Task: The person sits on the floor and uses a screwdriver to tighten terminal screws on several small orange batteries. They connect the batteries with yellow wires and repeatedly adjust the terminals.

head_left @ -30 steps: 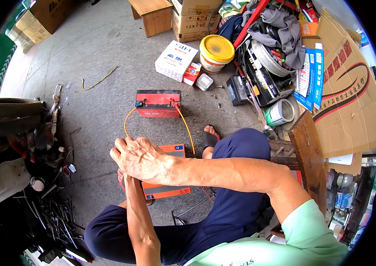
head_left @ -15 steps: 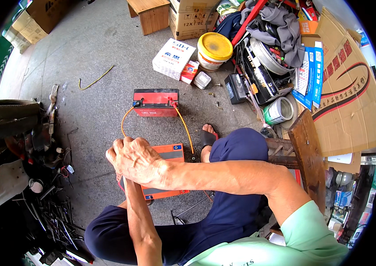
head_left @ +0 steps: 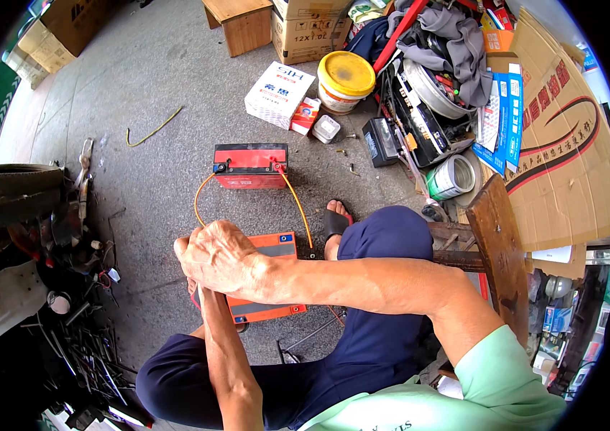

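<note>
– Now, item by item, largest first: why does the cardboard sheet (head_left: 563, 144) stand where it does?
– It leans upright at 3 o'clock, probably to wall off the clutter behind it. It is plain brown and bears a curved dark red mark. The tyre (head_left: 14, 194) lies flat at 9 o'clock among scrap parts, clear of the work area

– And the two batteries?
– The red battery (head_left: 251, 165) sits on the concrete floor (head_left: 139, 93) at 11 o'clock, terminals facing up. The orange battery (head_left: 265, 287) lies at centre, between the seated person's knees, within easy reach. Two orange wires (head_left: 296, 208) arc from the red unit's terminals back to the near one, so the pair stays close together

– State of the hands?
– The right hand (head_left: 222, 258) rests knuckles-up over the near battery's left top corner, fingers bent downward. Whether they are closed on a wire end or a terminal cannot be told. The left hand is hidden beneath it, so its state cannot be told either. Only the left forearm (head_left: 222, 352) shows, rising from 6 o'clock

– Packages and labels?
– At 12 o'clock there are stacked brown cartons (head_left: 312, 29) with dark print. At 2 o'clock there are flat blue-and-white packets (head_left: 502, 122), propped on edge against the sheet. At 12 o'clock, nearer in, there is a white tub with a yellow lid (head_left: 346, 79). Just left of it is a white box with blue lettering (head_left: 280, 93), lying flat. Between them is a small red-and-white carton (head_left: 306, 115)
</note>
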The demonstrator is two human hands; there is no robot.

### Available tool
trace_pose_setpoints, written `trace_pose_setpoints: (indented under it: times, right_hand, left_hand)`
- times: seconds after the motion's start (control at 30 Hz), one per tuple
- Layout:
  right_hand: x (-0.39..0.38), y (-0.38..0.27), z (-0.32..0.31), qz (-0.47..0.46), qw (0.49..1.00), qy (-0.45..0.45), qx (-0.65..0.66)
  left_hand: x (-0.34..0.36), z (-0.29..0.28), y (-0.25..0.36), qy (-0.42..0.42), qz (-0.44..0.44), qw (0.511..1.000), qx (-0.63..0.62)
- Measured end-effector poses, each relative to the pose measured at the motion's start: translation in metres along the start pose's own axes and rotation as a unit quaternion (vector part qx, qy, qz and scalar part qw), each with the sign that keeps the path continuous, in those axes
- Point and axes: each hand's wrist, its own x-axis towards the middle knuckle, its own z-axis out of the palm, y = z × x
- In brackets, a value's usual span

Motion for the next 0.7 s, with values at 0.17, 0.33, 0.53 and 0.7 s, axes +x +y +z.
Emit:
trace_pose_setpoints:
  times: [0.17,0.33,0.53,0.7]
  right_hand:
    - [-0.002,0.0,-0.003,0.003,1.0,-0.025,0.002]
    - [0.0,0.001,-0.005,0.01,0.999,-0.046,0.007]
    - [-0.001,0.006,-0.012,0.027,0.997,-0.073,-0.007]
    - [0.003,0.0,-0.007,0.023,0.996,-0.089,0.008]
  left_hand:
    - [-0.003,-0.007,0.001,-0.012,0.003,0.999,-0.05]
    - [0.001,-0.019,0.004,-0.032,-0.022,0.991,-0.129]
    - [0.002,-0.048,0.041,-0.018,-0.015,0.993,0.114]
    - [0.004,-0.037,0.022,-0.052,-0.003,0.999,-0.009]
